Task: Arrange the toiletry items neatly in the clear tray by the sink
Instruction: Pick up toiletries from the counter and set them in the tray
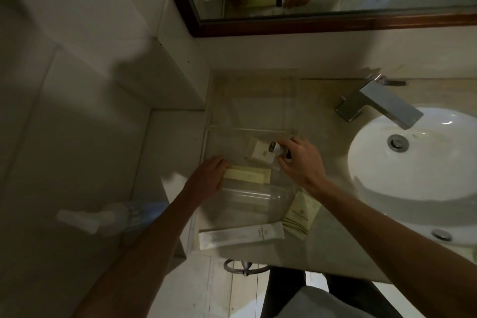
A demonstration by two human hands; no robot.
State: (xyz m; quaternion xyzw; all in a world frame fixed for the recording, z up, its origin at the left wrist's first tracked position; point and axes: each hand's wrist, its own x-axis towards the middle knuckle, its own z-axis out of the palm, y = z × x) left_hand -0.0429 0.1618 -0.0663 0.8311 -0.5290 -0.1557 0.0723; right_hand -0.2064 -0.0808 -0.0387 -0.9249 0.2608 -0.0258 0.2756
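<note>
Far L, on ledge: blurred pale bottle (85, 218), lying down. L hand (210, 175) flat, fingers straight, resting on L end of long yellow packet (247, 175) inside clear tray (258, 100). Tray sits on counter (335, 227) w/ L edge by wall. Clear bottle (255, 200) lies on side just below packet. White tube (241, 236) & cream sachet (300, 213) near front counter edge. White sachet (260, 153) in tray mid. R hand (300, 160) curled, gripping small dark-capped bottle (280, 151), touching that sachet. Faucet (379, 103), white sink (418, 157) far R.
</note>
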